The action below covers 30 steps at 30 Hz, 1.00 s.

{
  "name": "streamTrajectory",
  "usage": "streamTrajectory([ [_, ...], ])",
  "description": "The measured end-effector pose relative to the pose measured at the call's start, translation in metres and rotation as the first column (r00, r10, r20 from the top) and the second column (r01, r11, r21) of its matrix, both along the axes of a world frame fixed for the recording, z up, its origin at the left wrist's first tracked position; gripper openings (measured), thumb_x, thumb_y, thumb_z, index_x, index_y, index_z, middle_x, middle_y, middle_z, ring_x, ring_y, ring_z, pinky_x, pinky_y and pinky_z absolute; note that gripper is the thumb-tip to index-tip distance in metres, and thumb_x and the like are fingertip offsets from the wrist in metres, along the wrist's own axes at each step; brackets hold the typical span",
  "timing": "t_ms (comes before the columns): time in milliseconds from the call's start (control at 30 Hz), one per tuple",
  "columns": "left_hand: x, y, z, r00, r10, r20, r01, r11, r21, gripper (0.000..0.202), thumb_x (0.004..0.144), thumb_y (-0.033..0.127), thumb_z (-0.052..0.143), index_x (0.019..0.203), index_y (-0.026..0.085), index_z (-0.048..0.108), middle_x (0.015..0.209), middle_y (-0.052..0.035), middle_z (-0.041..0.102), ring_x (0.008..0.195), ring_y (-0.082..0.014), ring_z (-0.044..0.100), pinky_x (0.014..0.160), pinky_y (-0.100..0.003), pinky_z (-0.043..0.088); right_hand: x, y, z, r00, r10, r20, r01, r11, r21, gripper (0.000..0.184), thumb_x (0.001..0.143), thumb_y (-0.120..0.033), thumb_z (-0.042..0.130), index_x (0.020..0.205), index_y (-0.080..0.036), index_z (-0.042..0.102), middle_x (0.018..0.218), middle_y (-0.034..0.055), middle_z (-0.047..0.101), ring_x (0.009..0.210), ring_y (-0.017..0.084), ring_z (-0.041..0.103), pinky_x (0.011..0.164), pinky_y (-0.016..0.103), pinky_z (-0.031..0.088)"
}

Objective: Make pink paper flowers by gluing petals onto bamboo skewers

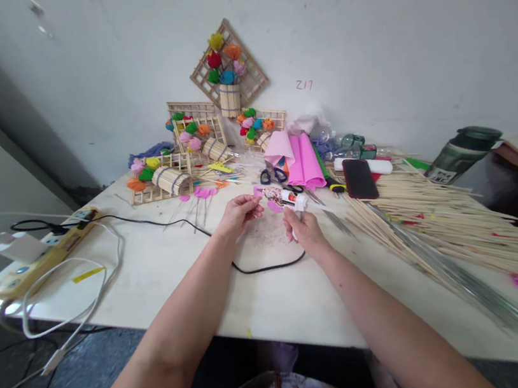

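My right hand (306,230) is wrapped round the handle of a white hot glue gun (299,201). The gun's stained nozzle end points left, toward my left hand (238,213). The fingers of that hand are pinched together just below the nozzle; what sits between them is too small to make out. Pink paper pieces (275,207) lie beneath and beside the gun. From the handle a black cord (272,269) loops across the white table (168,290). Left of my left hand are pink petals on thin wire stems (202,193).
A power strip (45,254) with white cables lies at the left edge. Bamboo lattice panels with paper flowers (232,62) stand at the back. Pink paper rolls (306,162), scissors (274,175), a phone (360,179), bamboo sticks (449,214) and a green bottle (464,155) fill the back and right.
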<state>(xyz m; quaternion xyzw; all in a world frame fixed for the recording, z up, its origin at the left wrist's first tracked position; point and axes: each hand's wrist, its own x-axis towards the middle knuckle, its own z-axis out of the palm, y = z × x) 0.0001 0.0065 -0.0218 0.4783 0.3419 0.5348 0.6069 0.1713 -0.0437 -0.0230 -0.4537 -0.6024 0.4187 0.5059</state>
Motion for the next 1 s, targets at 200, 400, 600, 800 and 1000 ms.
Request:
streamTrajectory([
  [200, -0.003, 0.002, 0.000, 0.999, 0.024, 0.032, -0.024, 1.000, 0.014, 0.025, 0.062, 0.032, 0.070, 0.073, 0.012, 0.059, 0.058, -0.0018, 0.061, 0.046, -0.0070, 0.054, 0.039, -0.015, 0.033, -0.001, -0.001, -0.001, 1.000, 0.008, -0.017, -0.008, 1.000, -0.003, 0.044, 0.075, -0.060, 0.046, 0.070, -0.016, 0.051, 0.046, -0.0056, 0.042, 0.035, 0.007, 0.041, 0.035, 0.020, 0.033],
  [400, -0.013, 0.005, 0.005, 0.986, 0.115, 0.118, -0.121, 0.992, 0.041, 0.024, 0.061, 0.030, 0.071, 0.074, 0.012, 0.059, 0.059, -0.0014, 0.061, 0.047, -0.0067, 0.054, 0.039, -0.015, 0.033, 0.000, 0.001, -0.005, 0.998, -0.038, 0.058, 0.036, 0.999, 0.036, 0.044, 0.076, -0.058, 0.044, 0.071, -0.016, 0.053, 0.050, -0.0034, 0.047, 0.038, 0.008, 0.042, 0.040, 0.021, 0.037],
  [600, -0.029, 0.006, 0.015, 0.951, 0.236, 0.198, -0.244, 0.970, 0.014, 0.021, 0.059, 0.026, 0.071, 0.072, 0.014, 0.059, 0.056, 0.0016, 0.059, 0.045, -0.0048, 0.052, 0.038, -0.014, 0.032, -0.001, 0.003, -0.011, 0.799, -0.216, 0.561, 0.073, 0.961, 0.265, 0.040, 0.081, -0.045, 0.047, 0.111, -0.020, 0.054, 0.087, 0.0054, 0.065, 0.076, 0.019, 0.060, 0.064, 0.027, 0.043],
  [800, -0.033, 0.005, 0.020, 0.928, 0.256, 0.269, -0.268, 0.963, 0.008, 0.020, 0.060, 0.024, 0.070, 0.075, 0.014, 0.061, 0.054, 0.0029, 0.057, 0.044, -0.0034, 0.050, 0.037, -0.013, 0.031, -0.015, -0.002, -0.009, 0.397, -0.231, 0.888, -0.171, 0.932, 0.319, 0.033, 0.084, -0.035, 0.047, 0.110, -0.016, 0.052, 0.102, 0.0102, 0.061, 0.096, 0.023, 0.055, 0.077, 0.032, 0.041],
  [1000, -0.024, 0.002, 0.022, 0.949, 0.198, 0.246, -0.207, 0.978, 0.010, 0.020, 0.060, 0.024, 0.071, 0.071, 0.013, 0.058, 0.054, 0.0018, 0.058, 0.043, -0.0042, 0.050, 0.036, -0.013, 0.031, -0.023, -0.002, -0.012, 0.305, -0.287, 0.908, -0.182, 0.919, 0.351, 0.034, 0.085, -0.036, 0.047, 0.111, -0.015, 0.051, 0.103, 0.0108, 0.058, 0.095, 0.024, 0.053, 0.072, 0.032, 0.042],
])
